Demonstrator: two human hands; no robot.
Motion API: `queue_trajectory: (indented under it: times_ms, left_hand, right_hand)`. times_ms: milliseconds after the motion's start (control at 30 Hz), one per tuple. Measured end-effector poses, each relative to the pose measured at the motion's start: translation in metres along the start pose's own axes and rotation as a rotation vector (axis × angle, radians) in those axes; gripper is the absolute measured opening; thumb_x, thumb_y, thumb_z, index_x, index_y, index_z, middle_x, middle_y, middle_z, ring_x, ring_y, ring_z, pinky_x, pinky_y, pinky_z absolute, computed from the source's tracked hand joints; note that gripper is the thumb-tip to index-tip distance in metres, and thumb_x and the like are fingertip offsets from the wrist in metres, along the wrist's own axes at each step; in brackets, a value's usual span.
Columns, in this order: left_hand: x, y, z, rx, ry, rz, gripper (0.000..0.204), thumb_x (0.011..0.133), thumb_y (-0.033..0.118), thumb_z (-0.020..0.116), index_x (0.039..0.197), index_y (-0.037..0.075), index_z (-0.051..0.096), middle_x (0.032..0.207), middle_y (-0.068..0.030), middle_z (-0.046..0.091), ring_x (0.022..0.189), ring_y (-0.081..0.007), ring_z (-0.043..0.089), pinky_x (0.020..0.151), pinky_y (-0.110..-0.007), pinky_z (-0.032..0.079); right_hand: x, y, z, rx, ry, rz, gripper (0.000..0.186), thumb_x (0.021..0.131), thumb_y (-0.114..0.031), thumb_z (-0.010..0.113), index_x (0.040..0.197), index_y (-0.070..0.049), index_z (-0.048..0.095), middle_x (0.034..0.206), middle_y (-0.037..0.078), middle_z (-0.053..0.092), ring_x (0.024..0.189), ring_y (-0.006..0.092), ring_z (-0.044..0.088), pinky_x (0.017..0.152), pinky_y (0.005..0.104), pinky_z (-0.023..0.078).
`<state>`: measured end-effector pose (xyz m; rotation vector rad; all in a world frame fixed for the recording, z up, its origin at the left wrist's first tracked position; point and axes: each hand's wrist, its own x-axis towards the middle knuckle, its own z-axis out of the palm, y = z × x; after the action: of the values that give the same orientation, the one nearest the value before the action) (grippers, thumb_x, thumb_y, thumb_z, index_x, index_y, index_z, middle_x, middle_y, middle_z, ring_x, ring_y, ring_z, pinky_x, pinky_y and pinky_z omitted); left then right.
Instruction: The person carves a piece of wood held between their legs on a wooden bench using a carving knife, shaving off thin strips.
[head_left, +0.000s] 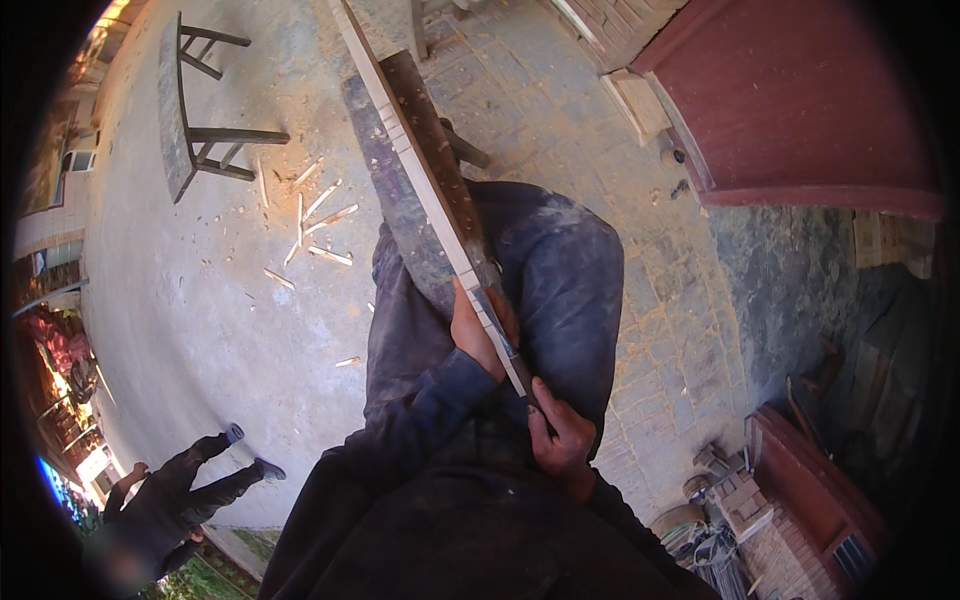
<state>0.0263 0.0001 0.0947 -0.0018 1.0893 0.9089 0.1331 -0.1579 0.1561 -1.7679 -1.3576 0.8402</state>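
A long pale wooden strip (420, 180) with several cross marks runs diagonally from the top of the view toward my body, over a worn dark bench (370, 150). My left hand (475, 335) is closed round the strip near its lower part, just above my lap. Lower and to the right, my right hand (560, 440) is closed on a narrow dark piece at the strip's near end; whether that is a tool is unclear. My legs in dusty dark trousers lie either side of and beneath the bench's near end.
A second wooden bench (205, 135) is at upper left, beside scattered offcuts (320, 200) on concrete floor (190, 330). A person in dark clothes (160, 510) is at lower left. A red panel (780, 110) is at upper right; stacked materials (750, 510) lie at lower right.
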Motion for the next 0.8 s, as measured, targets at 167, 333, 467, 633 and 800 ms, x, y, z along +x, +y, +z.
queue_trajectory:
  times_ms: [167,333,467,633,800]
  left_hand:
    - [0.0002,-0.0001,0.0025,-0.021,-0.036,0.001,0.061,0.110,0.056,0.036,0.066,0.015,0.043,0.054,-0.0026,0.036,0.043,-0.0197,0.038,0.040,-0.034,0.032]
    - [0.0056,-0.0043,-0.0037,-0.029,-0.078,-0.011,0.062,0.110,0.056,0.033,0.065,0.014,0.042,0.053,-0.0042,0.036,0.043,-0.0210,0.037,0.039,-0.034,0.033]
    - [0.0053,-0.0041,-0.0017,-0.034,-0.055,-0.013,0.062,0.110,0.056,0.032,0.065,0.014,0.042,0.052,-0.0047,0.036,0.043,-0.0215,0.037,0.039,-0.035,0.032]
    - [0.0043,-0.0021,0.0013,-0.032,-0.038,-0.010,0.062,0.110,0.055,0.032,0.065,0.013,0.042,0.052,-0.0049,0.036,0.042,-0.0218,0.036,0.039,-0.035,0.032]
    - [0.0053,-0.0021,-0.0021,-0.045,-0.048,-0.033,0.060,0.110,0.053,0.033,0.066,0.013,0.043,0.052,-0.0052,0.037,0.042,-0.0221,0.037,0.039,-0.036,0.032]
  right_hand:
    - [-0.0013,-0.0008,0.0031,-0.034,0.014,-0.012,0.044,0.089,0.006,0.073,0.133,0.002,0.071,0.085,0.017,0.071,0.068,0.0282,0.071,0.063,0.0363,0.055]
    - [0.0001,-0.0011,0.0030,-0.025,0.012,-0.001,0.044,0.089,0.006,0.073,0.133,0.002,0.071,0.087,0.018,0.072,0.070,0.0291,0.072,0.065,0.0366,0.056]
    - [0.0007,0.0012,0.0058,-0.020,0.057,-0.044,0.045,0.089,0.005,0.074,0.134,0.000,0.071,0.076,0.013,0.063,0.061,0.0264,0.064,0.058,0.0363,0.052]
    - [0.0016,0.0035,0.0075,-0.017,0.079,-0.072,0.047,0.089,0.005,0.074,0.135,-0.001,0.071,0.070,0.011,0.058,0.056,0.0249,0.060,0.054,0.0362,0.049]
    - [0.0030,0.0031,0.0086,-0.014,0.085,-0.082,0.047,0.089,0.005,0.074,0.136,-0.001,0.071,0.071,0.011,0.058,0.056,0.0251,0.060,0.054,0.0366,0.049]
